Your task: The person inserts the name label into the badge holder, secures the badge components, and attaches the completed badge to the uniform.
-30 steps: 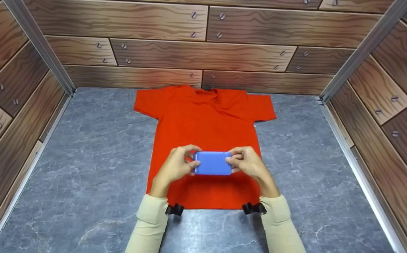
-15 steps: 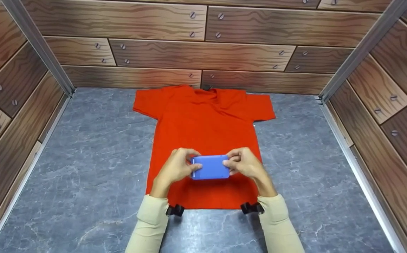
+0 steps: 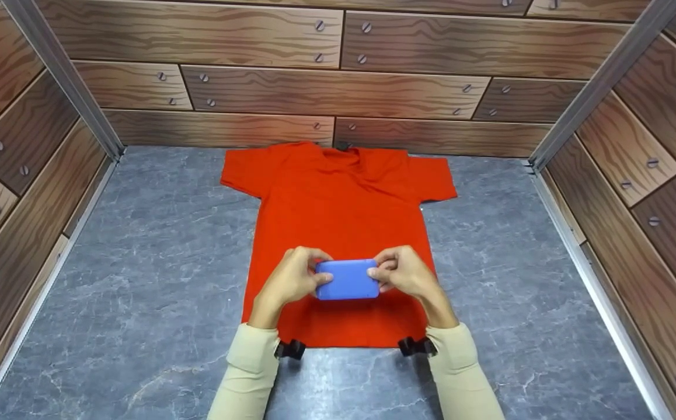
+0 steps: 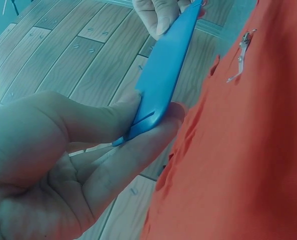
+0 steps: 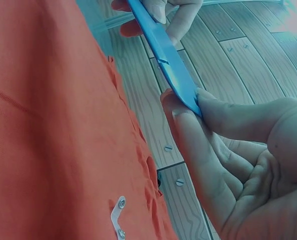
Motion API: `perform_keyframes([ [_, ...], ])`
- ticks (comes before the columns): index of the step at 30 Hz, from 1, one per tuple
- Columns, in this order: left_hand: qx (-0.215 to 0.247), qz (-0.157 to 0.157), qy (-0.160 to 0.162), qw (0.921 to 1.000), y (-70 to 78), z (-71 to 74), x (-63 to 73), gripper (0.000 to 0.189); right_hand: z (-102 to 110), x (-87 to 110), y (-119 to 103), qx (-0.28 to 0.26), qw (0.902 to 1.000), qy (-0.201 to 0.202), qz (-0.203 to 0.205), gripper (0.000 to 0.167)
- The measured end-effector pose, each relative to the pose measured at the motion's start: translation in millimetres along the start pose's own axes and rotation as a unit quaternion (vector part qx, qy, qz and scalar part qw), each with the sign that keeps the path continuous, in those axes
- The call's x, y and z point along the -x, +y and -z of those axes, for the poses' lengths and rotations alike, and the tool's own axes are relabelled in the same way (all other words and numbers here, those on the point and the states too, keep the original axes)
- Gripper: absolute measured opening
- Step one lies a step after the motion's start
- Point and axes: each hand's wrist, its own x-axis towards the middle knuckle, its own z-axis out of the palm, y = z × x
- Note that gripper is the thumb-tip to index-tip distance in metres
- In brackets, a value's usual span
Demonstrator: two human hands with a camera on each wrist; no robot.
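Note:
Both hands hold a thin blue plastic case [image 3: 347, 280] with rounded corners, level above the lower half of a red T-shirt [image 3: 344, 216]. My left hand [image 3: 292, 280] pinches its left end between thumb and fingers, while my right hand [image 3: 409, 274] pinches the right end the same way. Seen edge-on in the left wrist view, the case [image 4: 166, 70] is slim and has a short slot near the left thumb. The right wrist view shows a small notch along the edge of the case [image 5: 171, 67]. The T-shirt lies spread out, collar away from me, its middle partly hidden by the case.
The T-shirt rests on a grey marbled surface [image 3: 163, 262], enclosed by wood-patterned walls [image 3: 338, 90] at the back and sides. A small black item [image 3: 344, 145] sits at the collar. Small metal strips [image 4: 242, 57] show against the red cloth in both wrist views.
The blue case has come slightly closer to me and a little to the left, and its face has tilted slightly. Both hands keep their pinch; the T-shirt stays in place.

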Motion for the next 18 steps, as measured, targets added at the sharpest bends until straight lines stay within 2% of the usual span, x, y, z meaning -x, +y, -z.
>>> perform_keyframes([
  [18, -0.001, 0.006, -0.008, 1.0, -1.0, 0.7, 0.3, 0.025, -1.0, 0.1, -0.4, -0.002, 0.9997, 0.002, -0.023, 0.021],
])
